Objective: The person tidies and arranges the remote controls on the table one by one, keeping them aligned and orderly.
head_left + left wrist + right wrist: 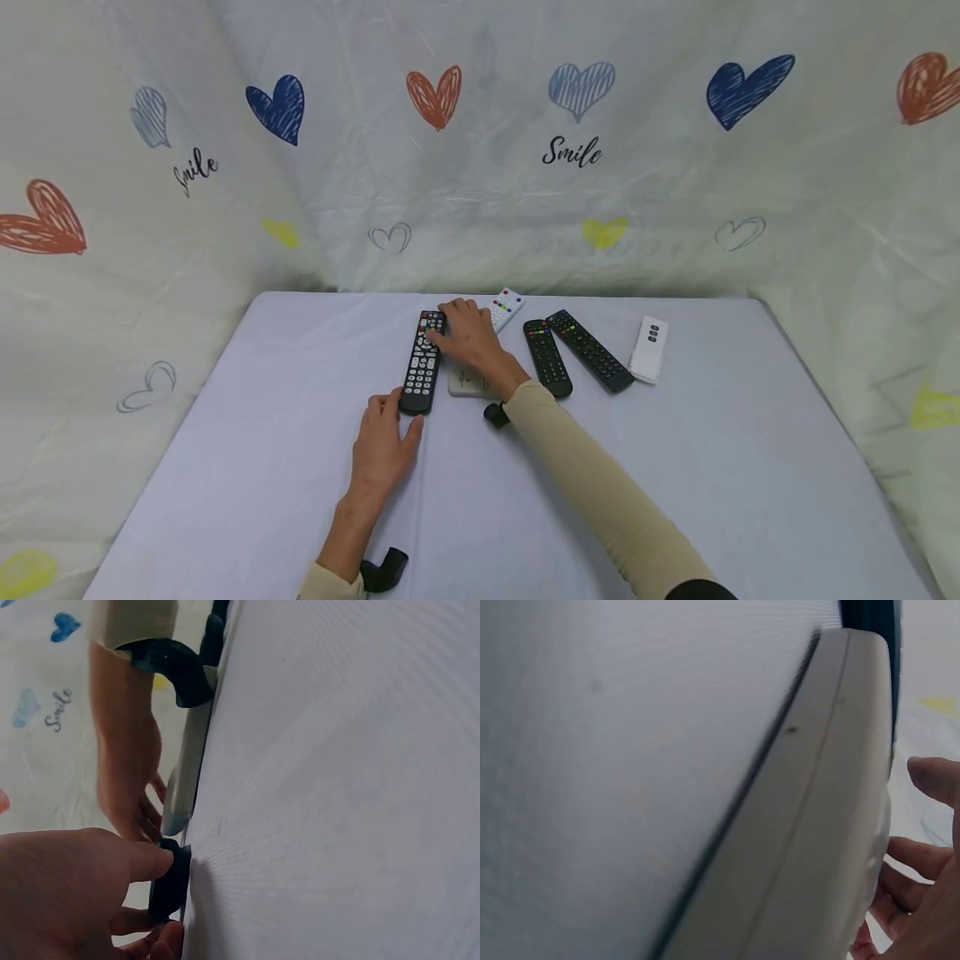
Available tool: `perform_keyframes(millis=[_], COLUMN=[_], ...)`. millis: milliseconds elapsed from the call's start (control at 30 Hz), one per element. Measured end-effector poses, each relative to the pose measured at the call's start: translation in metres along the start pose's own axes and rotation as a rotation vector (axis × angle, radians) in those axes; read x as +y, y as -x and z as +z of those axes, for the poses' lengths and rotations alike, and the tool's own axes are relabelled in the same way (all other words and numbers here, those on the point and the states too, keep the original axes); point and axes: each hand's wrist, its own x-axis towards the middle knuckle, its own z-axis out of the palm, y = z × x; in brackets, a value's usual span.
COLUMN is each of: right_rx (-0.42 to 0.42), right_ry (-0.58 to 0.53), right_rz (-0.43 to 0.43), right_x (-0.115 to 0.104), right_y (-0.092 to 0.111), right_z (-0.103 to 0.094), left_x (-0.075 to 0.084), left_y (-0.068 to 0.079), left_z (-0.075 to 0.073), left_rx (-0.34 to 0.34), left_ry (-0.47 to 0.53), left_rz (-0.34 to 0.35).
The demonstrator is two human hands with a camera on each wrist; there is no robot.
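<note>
A long black remote control (pixel 422 367) with pale keys lies on the white-covered table, its far end leaning slightly right. My left hand (pixel 384 446) grips its near end, thumb at the end and fingers along the left edge; in the left wrist view the thumb presses the black remote's end (pixel 171 881). At the far end is my right hand (pixel 471 337), thumb over the upper keys and fingers loosely bent by the far right corner. Beneath that hand lies a pale, thick-sided device (pixel 468 385), mostly hidden; its side (pixel 810 787) fills much of the right wrist view.
A white remote with coloured buttons (pixel 507 307) shows behind the right hand. Farther right lie a short black remote (pixel 547 358), a longer black remote (pixel 591 350) and a slim white remote (pixel 648 350). A heart-printed curtain (pixel 480 192) hangs behind the table's far edge.
</note>
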Motion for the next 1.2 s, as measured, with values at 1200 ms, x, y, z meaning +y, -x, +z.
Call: perform_keyframes(millis=[1200], right_rx=[-0.093], right_ry=[-0.068], right_rz=[-0.016], right_x=[0.0006], right_y=[-0.0058], right_z=[0.0028], left_x=[0.0003], left_y=[0.0025], left_z=[-0.0022], left_rx=[0.021], left_ry=[0.095], left_rz=[0.011])
